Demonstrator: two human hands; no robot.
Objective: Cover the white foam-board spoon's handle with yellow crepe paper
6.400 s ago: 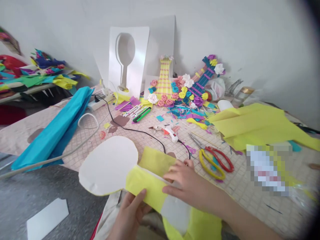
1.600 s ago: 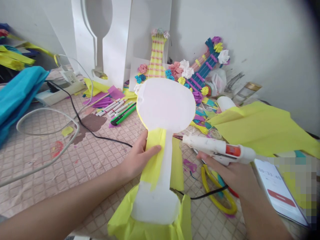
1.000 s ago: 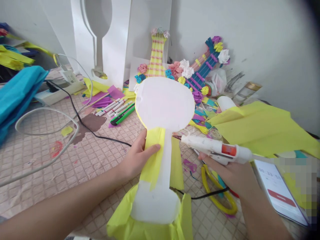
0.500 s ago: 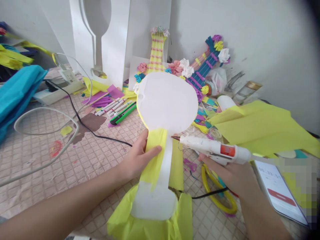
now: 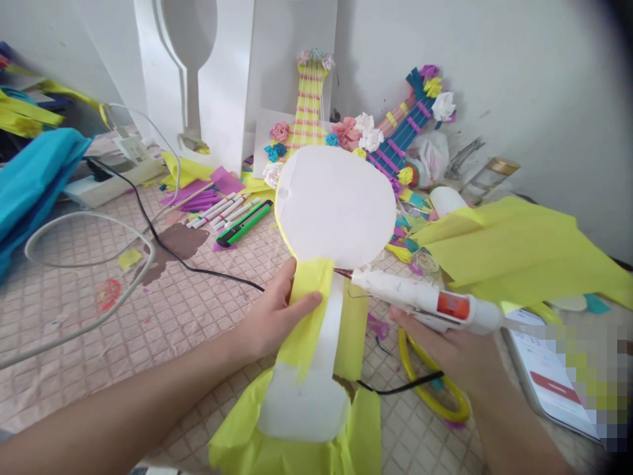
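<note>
My left hand [image 5: 279, 307] grips the narrow neck of a white guitar-shaped cutout [image 5: 339, 204], thumb on top. Under that thumb, yellow crepe paper [image 5: 312, 280] lies folded over the left part of the neck. More yellow paper hangs beside the neck on the right and spreads under the lower end. In my right hand [image 5: 452, 349] is a white glue gun [image 5: 410, 290] with an orange-red window. Its nozzle points left and is at the top of the neck, by the paper's edge; whether it touches is hard to tell.
Decorated paper guitars [image 5: 310, 99] lean at the back wall. A green utility knife [image 5: 244, 224] and several markers [image 5: 212, 211] lie left of the cutout. Yellow-handled scissors [image 5: 457, 402] and a phone [image 5: 548, 376] are near my right hand. A black cable [image 5: 198, 268] crosses the cloth.
The glue gun's nozzle has shifted slightly left and now meets the edge of the folded yellow paper in view. The cutout has moved a little to the right. My left hand keeps its hold.
</note>
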